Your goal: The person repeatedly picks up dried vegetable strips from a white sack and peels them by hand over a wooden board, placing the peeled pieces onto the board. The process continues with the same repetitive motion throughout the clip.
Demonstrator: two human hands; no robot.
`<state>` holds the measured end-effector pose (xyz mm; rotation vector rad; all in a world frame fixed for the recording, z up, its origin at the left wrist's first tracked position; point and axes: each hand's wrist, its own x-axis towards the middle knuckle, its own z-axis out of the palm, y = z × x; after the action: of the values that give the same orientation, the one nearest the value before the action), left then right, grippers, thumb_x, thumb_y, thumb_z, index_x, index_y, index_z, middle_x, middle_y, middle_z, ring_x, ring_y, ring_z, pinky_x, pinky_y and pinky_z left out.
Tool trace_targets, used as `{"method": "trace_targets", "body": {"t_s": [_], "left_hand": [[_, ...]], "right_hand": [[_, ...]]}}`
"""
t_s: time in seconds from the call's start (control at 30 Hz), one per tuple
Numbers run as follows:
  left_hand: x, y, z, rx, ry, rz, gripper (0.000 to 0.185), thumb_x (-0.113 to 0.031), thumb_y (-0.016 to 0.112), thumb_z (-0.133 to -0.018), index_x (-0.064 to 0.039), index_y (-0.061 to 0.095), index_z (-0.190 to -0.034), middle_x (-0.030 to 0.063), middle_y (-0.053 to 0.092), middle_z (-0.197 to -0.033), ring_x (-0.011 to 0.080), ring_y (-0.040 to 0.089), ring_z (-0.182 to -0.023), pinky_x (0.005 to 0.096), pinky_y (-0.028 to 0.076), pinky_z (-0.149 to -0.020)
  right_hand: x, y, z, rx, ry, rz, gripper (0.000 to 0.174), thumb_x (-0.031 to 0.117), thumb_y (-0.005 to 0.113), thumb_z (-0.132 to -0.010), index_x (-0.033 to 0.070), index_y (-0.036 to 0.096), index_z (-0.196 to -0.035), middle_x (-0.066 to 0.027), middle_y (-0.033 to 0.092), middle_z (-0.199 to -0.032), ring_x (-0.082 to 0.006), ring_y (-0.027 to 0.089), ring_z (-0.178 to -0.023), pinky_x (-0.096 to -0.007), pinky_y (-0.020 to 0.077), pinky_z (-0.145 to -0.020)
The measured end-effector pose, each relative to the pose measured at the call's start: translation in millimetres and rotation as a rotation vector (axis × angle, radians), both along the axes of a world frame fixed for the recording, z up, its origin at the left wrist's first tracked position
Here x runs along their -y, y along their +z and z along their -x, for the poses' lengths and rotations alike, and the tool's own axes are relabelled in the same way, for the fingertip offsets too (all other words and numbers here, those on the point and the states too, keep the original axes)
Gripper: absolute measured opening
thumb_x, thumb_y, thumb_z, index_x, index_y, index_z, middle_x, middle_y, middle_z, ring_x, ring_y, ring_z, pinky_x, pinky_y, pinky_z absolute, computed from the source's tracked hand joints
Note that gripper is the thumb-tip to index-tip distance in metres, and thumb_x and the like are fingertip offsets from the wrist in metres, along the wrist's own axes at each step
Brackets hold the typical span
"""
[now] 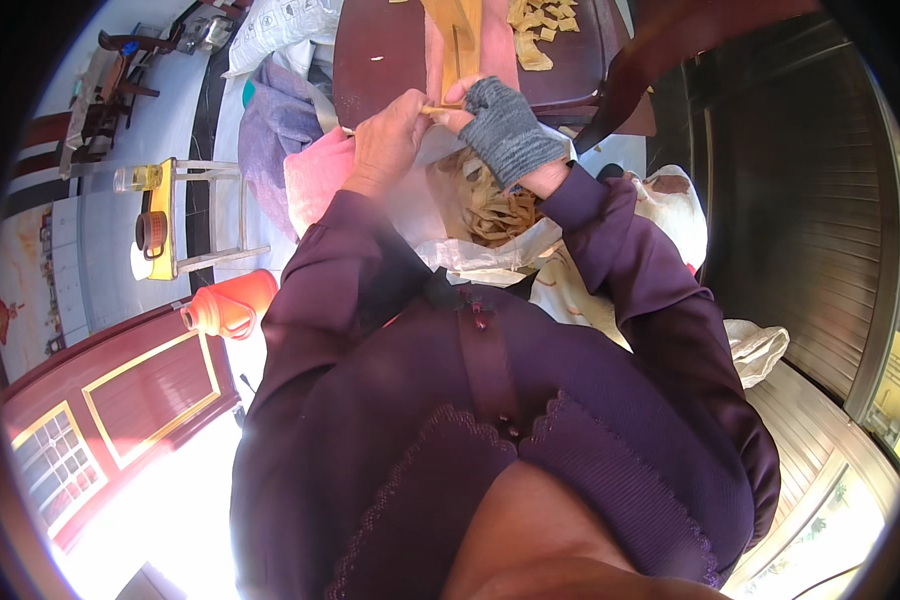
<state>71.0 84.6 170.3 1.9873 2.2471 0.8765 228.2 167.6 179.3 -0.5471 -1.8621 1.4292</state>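
My left hand [394, 135], bare, and my right hand [506, 127], in a grey knitted fingerless glove, meet at the near end of an upright wooden stand [461, 45]. Between their fingertips they pinch a thin, tan strip [436, 110]; its material cannot be told. Below the hands, a white plastic sack [457, 255] holds many tan, ribbon-like strips [495, 214]. The stand rests on a pink cloth [501, 52] laid over a dark red table [379, 67]. Flat tan pieces [532, 49] lie on the table's right part.
At the left stand a small stool with a yellow top [163, 225], bearing a glass jar [139, 178] and a brown mug [150, 232], and a red thermos flask [232, 304]. Purple-grey cloth [277, 135] hangs left of the table. A white bag [675, 210] lies at the right.
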Motion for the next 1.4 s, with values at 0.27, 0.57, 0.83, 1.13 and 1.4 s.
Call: {"method": "trace_targets", "body": {"t_s": [0.27, 0.57, 0.83, 1.13, 1.4], "left_hand": [[-27, 24, 6, 1.302, -0.055, 0.146, 0.022, -0.019, 0.053, -0.094, -0.003, 0.051, -0.109, -0.0038, 0.044, -0.069, 0.0046, 0.039, -0.057, 0.0219, 0.039, -0.055], [-58, 20, 20, 1.223, 0.031, 0.142, 0.018, -0.020, 0.052, -0.093, -0.006, 0.053, -0.104, -0.0068, 0.036, -0.065, 0.0037, 0.032, -0.055, 0.0209, 0.033, -0.053], [-71, -3, 33, 0.704, 0.170, 0.312, 0.021, -0.022, 0.051, -0.091, -0.004, 0.057, -0.100, -0.0023, 0.052, -0.070, 0.0057, 0.046, -0.059, 0.0212, 0.038, -0.053], [-7, 15, 1, 1.608, 0.054, 0.186, 0.023, -0.021, 0.037, -0.099, -0.007, 0.043, -0.116, 0.0142, 0.060, -0.110, 0.0202, 0.060, -0.094, 0.0346, 0.048, -0.085], [-6, 22, -22, 1.779, 0.036, -0.148, 0.020, -0.011, 0.052, -0.093, -0.010, 0.049, -0.112, 0.0093, 0.059, -0.114, 0.0182, 0.058, -0.095, 0.0353, 0.047, -0.086]], "right_hand": [[-63, -12, 5, 0.313, -0.233, -0.307, 0.037, 0.037, 0.064, -0.080, 0.000, 0.063, -0.075, -0.0173, 0.057, -0.071, -0.0324, 0.058, -0.069, -0.0395, 0.0453, -0.065], [-71, -13, 15, 0.100, -0.281, -0.313, 0.030, 0.031, 0.063, -0.081, 0.001, 0.060, -0.081, -0.0165, 0.058, -0.078, -0.0305, 0.059, -0.075, -0.0377, 0.0448, -0.069], [-83, -60, 27, 0.476, -0.293, -0.422, 0.031, 0.032, 0.058, -0.082, 0.002, 0.061, -0.090, -0.0202, 0.061, -0.089, -0.0377, 0.058, -0.084, -0.0436, 0.0451, -0.077], [-52, -38, 3, 0.344, -0.198, -0.240, 0.038, 0.036, 0.064, -0.076, -0.001, 0.061, -0.080, -0.0217, 0.060, -0.082, -0.0366, 0.059, -0.073, -0.0416, 0.0470, -0.064], [-9, -18, 3, -0.051, 0.285, 0.973, 0.028, 0.032, 0.060, -0.088, 0.008, 0.052, -0.077, 0.0045, 0.039, -0.054, -0.0069, 0.032, -0.045, -0.0217, 0.0236, -0.041]]}}
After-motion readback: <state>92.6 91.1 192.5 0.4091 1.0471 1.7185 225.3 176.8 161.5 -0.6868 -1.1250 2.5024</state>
